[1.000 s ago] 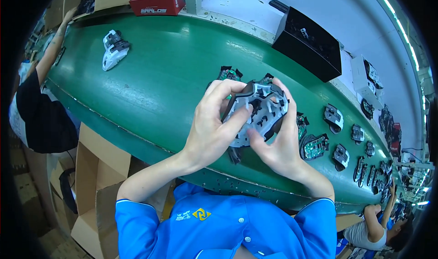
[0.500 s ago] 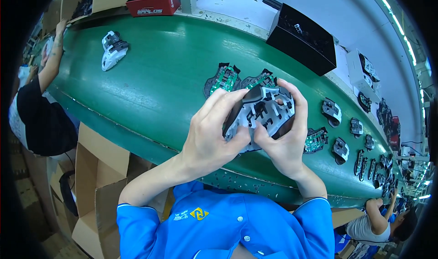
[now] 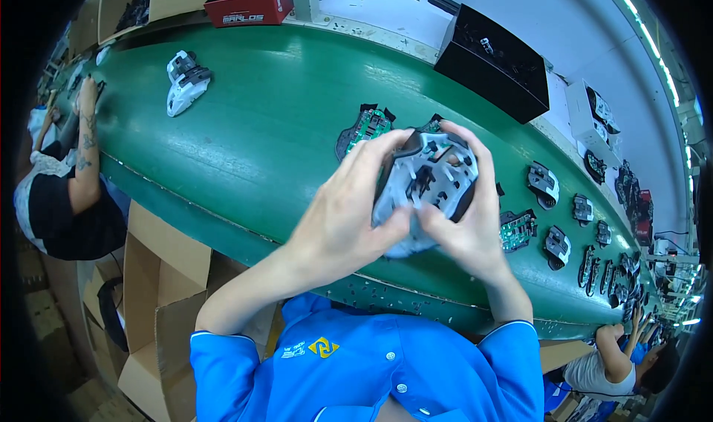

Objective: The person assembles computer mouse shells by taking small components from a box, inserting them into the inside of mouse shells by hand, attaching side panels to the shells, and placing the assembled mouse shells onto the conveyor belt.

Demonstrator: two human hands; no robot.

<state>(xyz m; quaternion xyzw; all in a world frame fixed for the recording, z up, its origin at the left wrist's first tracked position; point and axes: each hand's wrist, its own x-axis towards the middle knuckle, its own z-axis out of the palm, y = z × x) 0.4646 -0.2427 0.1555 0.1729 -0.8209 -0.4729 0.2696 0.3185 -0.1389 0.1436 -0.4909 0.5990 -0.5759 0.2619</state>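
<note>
mouse shell [image 3: 438,171], pale inside with a dark outer rim, is held up in front of the person's chest, above the near part of the green desk [image 3: 260,140]. in the head view its hollow side faces the camera, showing ribs, posts and small black parts; the lower end is a little blurred. the grip of both hands is closed on it: the left hand [image 3: 345,214] wraps the left side, while the right hand [image 3: 479,221] curls over the right side. the two thumbs lie close together over the shell's lower part.

just beyond the hands, a green circuit board [image 3: 368,127] sits in a dark base on the desk, and another [image 3: 434,122] is mostly hidden behind the shell. a third board [image 3: 518,230] lies just right of the right hand. farther right are several grey-and-white mouse parts [image 3: 544,184] and some slim dark pieces [image 3: 587,266]. well apart, on the left, lies a white-and-grey mouse piece [image 3: 187,88]. along the back stand a red box [image 3: 245,12], a black box [image 3: 481,86] holding dark bits, and a white box [image 3: 578,106]. an open cardboard box [image 3: 174,262] stands below the desk's near edge, at lower left. a co-worker [image 3: 56,206] is at the far left.
</note>
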